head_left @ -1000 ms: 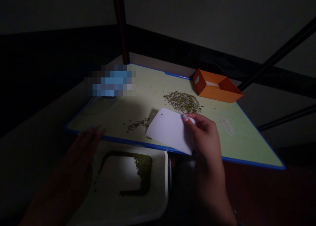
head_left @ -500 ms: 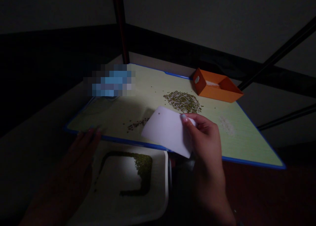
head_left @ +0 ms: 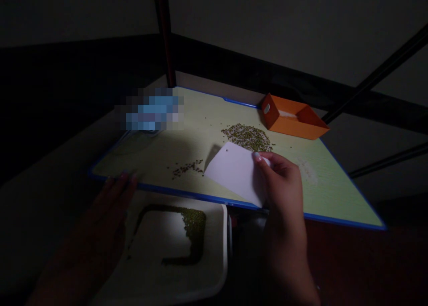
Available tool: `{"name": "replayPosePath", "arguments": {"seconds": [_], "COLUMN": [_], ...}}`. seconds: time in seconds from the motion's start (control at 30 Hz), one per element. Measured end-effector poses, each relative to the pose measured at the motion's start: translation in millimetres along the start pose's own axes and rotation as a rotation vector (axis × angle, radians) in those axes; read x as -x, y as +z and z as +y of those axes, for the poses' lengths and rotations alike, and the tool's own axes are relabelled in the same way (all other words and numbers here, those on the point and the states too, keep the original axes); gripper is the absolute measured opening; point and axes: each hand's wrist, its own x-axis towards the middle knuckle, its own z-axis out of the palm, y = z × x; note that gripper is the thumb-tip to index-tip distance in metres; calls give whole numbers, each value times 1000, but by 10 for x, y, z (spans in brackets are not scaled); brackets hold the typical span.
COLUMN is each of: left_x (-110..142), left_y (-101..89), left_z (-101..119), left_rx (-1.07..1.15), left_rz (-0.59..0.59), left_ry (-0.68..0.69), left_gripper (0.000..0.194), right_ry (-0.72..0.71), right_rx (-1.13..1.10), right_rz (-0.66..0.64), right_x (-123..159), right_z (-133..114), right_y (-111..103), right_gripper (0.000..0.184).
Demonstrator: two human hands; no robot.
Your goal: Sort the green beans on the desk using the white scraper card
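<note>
My right hand [head_left: 282,176] pinches a white card [head_left: 236,170] with a small hole near its upper corner. The card tilts over the front part of a pale green board [head_left: 334,194] with a blue rim. Behind the card lies a pile of small greenish beans or seeds [head_left: 249,136], partly covered by it. A smaller scatter of dark reddish seeds [head_left: 187,167] lies to the card's left. In shadow, my left hand [head_left: 96,225] has its fingers stretched out, their tips at the board's front left edge.
Below the board's front edge stands a white tub [head_left: 225,248] with green grains along its inner sides. An orange box [head_left: 297,130] with whitish contents sits at the back right. Fine white grains [head_left: 306,171] lie at right. A blurred-out blue thing [head_left: 154,109] is at back left.
The card has moved right and slightly back with my right hand, away from the dark reddish seeds, which now show more fully. My left hand has stayed in place.
</note>
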Motion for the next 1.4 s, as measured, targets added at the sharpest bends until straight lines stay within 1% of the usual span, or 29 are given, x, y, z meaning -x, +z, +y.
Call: {"name": "replayPosePath", "arguments": {"seconds": [0.3, 0.4, 0.5, 0.57, 0.63, 0.77, 0.83, 0.9, 1.1, 1.27, 1.4], "left_x": [-19, -16, -12, -8, -6, -20, -34, -45, -44, -30, -28], "left_y": [-30, -30, -27, -21, -12, -3, -8, -16, -43, -46, -41], "left_z": [13, 6, 10, 15, 17, 18, 23, 29, 38, 39, 40], "left_rx": [12, 11, 6, 0, -5, -7, -6, -6, -9, -11, -7], "left_rz": [-9, -5, 0, 4, 7, 23, 35, 43, 62, 68, 67], "left_ry": [1, 6, 12, 16, 21, 27, 31, 39, 51, 41, 46], "left_gripper": [70, 70, 69, 69, 69, 69, 68, 67, 67, 67, 68], "right_ry": [-13, -16, -18, -24, -42, -100, -135, -150, -113, -106, -124], "right_rx": [-67, -76, -103, -112, -107, -61, -22, -3, 1, 28, 10], "right_rz": [-104, -175, -277, -294, -225, 10, 80, 95, 25, 67, 73], "right_x": [80, 137, 192, 214, 222, 223, 230, 241, 209, 133, 176], "right_z": [-30, -66, -111, -134, -146, -141, -138, -139, -144, -112, -141], "right_y": [110, 173, 224, 220, 177, 27, -27, -42, 38, 4, 5], "right_gripper": [18, 17, 17, 17, 16, 17, 17, 17, 19, 21, 21]}}
